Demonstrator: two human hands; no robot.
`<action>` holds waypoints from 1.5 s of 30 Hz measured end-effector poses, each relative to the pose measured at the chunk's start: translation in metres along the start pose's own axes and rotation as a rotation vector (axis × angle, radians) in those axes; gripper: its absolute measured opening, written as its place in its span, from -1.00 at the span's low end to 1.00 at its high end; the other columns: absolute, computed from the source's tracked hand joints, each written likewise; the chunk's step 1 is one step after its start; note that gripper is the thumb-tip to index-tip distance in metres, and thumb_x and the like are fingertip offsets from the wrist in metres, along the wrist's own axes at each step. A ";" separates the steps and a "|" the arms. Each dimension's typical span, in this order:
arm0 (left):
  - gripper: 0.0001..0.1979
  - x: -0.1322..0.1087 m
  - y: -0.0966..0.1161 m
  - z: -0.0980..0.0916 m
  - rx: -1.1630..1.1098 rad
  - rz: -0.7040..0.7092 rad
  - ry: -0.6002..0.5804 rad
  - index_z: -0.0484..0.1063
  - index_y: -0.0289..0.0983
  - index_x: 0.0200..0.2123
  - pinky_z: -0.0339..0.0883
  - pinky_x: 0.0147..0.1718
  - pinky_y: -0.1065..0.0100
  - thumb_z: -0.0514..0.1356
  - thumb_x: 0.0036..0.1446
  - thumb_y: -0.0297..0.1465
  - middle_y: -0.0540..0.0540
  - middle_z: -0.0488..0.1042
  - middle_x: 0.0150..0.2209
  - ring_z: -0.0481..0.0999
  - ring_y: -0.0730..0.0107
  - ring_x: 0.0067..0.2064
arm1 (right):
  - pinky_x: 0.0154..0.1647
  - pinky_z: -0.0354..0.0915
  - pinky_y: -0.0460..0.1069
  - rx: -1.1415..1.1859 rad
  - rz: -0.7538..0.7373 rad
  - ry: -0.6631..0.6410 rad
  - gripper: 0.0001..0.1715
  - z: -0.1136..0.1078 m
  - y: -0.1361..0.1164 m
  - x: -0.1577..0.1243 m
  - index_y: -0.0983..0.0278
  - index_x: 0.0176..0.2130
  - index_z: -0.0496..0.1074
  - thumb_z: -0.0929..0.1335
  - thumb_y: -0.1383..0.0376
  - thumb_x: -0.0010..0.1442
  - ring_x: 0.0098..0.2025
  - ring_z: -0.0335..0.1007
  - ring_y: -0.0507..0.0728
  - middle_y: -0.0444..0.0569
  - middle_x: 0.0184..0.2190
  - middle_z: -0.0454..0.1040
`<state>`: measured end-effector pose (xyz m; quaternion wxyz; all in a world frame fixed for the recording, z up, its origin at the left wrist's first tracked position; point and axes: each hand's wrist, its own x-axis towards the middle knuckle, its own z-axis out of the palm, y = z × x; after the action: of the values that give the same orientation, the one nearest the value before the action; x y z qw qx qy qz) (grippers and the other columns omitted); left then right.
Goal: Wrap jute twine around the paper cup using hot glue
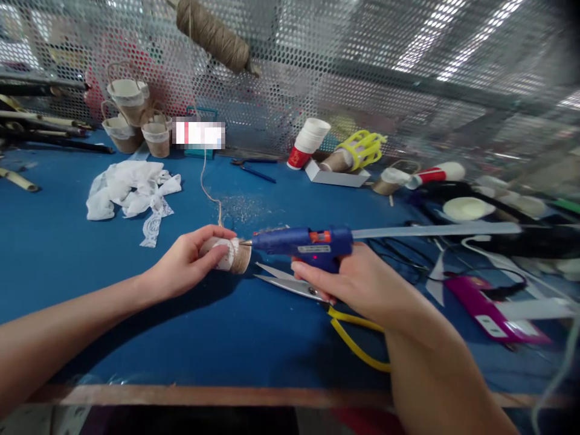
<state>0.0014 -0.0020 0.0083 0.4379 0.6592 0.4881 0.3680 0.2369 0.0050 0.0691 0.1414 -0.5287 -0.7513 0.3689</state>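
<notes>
My left hand [199,257] is closed around a small paper cup [241,257], lying on its side and partly wrapped in twine. The cup's white end shows between my fingers. Twine [209,193] runs from behind the cup up toward the back of the table. In my right hand [348,275] is a blue hot glue gun [290,241], its metal nozzle at the cup's wrapped side. I cannot tell whether the nozzle touches it. A long clear glue stick [435,230] sticks out of the gun's rear. Under my right hand lie scissors with yellow handles [357,347].
White lace [127,190] lies in a heap at the left, near twine-wrapped cups with handles [156,138]. Blue pliers [256,170] and stacked paper cups [309,143] stand toward the back. A twine spool [212,36] hangs above. Cables and a purple power strip [493,308] crowd the right.
</notes>
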 end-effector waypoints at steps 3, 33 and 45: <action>-0.70 0.000 0.002 0.000 0.001 -0.006 0.008 0.36 -0.33 -0.14 0.20 -0.50 0.47 0.06 0.10 -0.29 -0.06 0.44 -0.38 0.32 0.47 -0.49 | -0.68 0.20 -0.05 -0.045 0.051 0.005 -0.62 0.004 -0.003 0.000 0.21 -0.67 0.29 0.31 0.07 0.02 -0.72 0.22 0.03 -0.13 -0.79 0.29; -0.66 -0.001 0.003 -0.001 0.095 0.033 -0.004 0.34 -0.34 -0.12 0.27 -0.41 0.43 0.02 0.12 -0.25 -0.08 0.47 -0.32 0.39 0.44 -0.42 | -0.66 0.10 -0.09 -0.215 -0.082 0.069 -0.56 0.006 -0.013 -0.003 0.19 -0.75 0.15 0.28 0.17 0.06 -0.74 0.09 -0.03 -0.23 -0.84 0.18; -0.64 -0.002 -0.001 -0.002 0.098 0.024 -0.022 0.32 -0.33 -0.09 0.28 -0.42 0.41 0.01 0.14 -0.24 -0.11 0.48 -0.27 0.41 0.42 -0.41 | -0.58 0.19 -0.09 -0.255 -0.147 0.104 -0.75 0.007 -0.011 -0.005 0.20 -0.58 0.28 0.23 0.20 0.07 -0.62 0.22 0.02 -0.14 -0.65 0.36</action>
<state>-0.0013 -0.0035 0.0077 0.4059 0.6897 0.4926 0.3418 0.2273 -0.0044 0.0725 0.1385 -0.5041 -0.8204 0.2316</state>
